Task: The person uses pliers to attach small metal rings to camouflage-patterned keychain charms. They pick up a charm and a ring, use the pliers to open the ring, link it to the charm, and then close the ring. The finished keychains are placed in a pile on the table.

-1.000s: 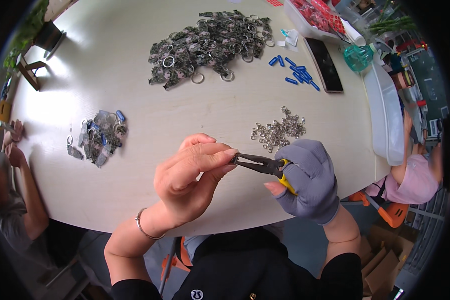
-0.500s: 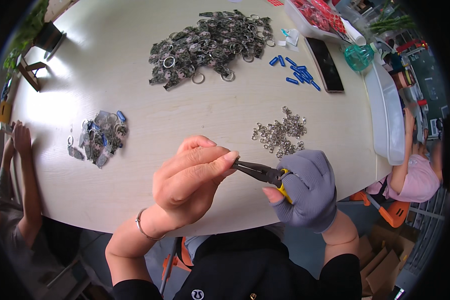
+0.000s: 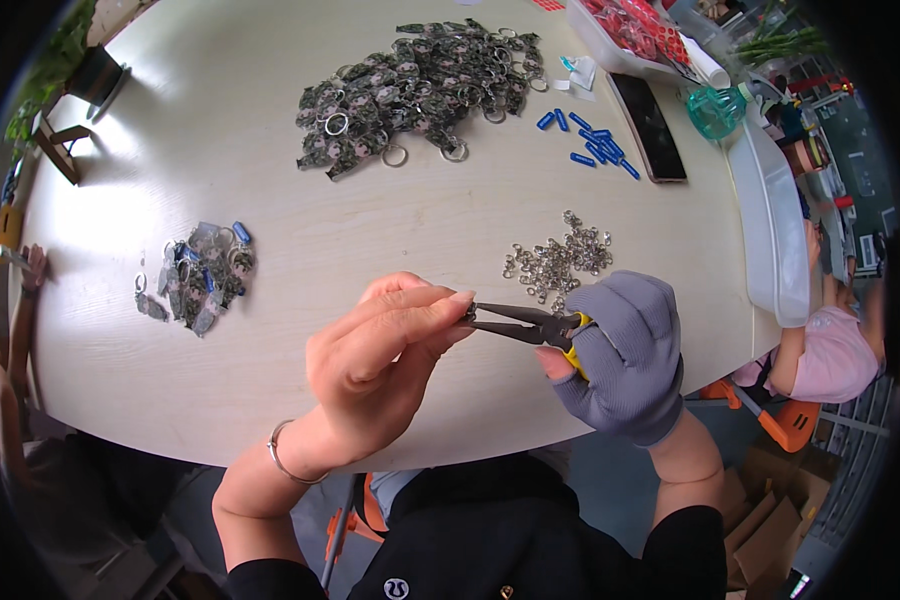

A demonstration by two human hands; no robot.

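Note:
My bare left hand (image 3: 385,340), a bracelet on its wrist, pinches a small dark metal piece (image 3: 469,313) between thumb and fingertips; most of it is hidden. In a grey fingerless glove, my right hand (image 3: 620,355) is closed round the yellow handles of needle-nose pliers (image 3: 545,328). The pliers' jaws stand apart, their tips beside the small piece. Just beyond my right hand lies a loose heap of small silver metal clasps (image 3: 560,258). To the left is a small pile of camouflage-patterned keychains (image 3: 205,275) with rings and blue pieces among them.
A larger heap of camouflage keychains (image 3: 410,95) lies at the back. Right of it are blue cylinders (image 3: 600,145), a phone (image 3: 648,128), a green bottle (image 3: 717,112) and a white bin (image 3: 770,230). Other people sit at the left and right edges of the table (image 3: 370,220).
The pliers' jaws have spread apart, and my right hand has shifted slightly right and up. My left hand stays nearly in place. The person at the left has moved their hands apart.

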